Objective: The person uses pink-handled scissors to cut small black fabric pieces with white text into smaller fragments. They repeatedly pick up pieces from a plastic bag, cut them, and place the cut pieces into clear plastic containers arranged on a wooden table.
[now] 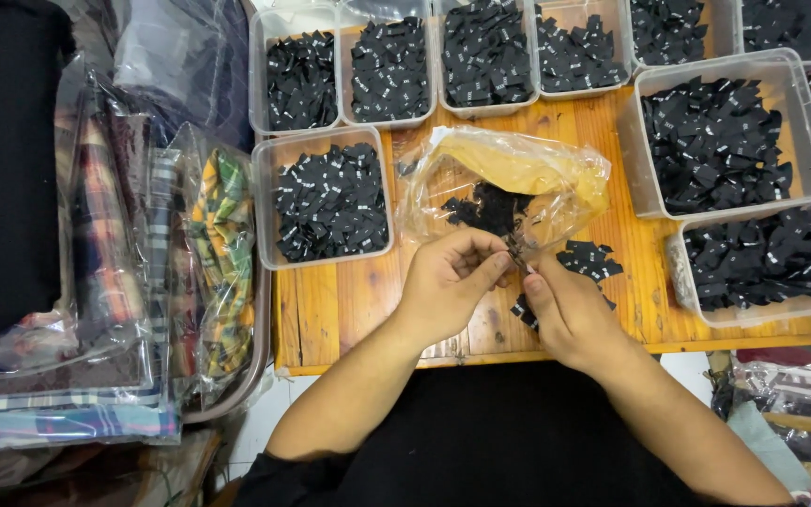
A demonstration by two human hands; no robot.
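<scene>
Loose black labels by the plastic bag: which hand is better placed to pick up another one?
Right, probably. The right hand lies directly beside the loose black labels on the wooden board, nearly touching them. The left hand sits farther over, fingertips pinching something small.

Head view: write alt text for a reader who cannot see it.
Seen from above, a person's left hand and right hand pinch a small black fabric label together over a wooden table. Beside them lie a crumpled clear plastic bag with more labels and clear bins full of black labels; bagged plaid fabric sits left.
</scene>
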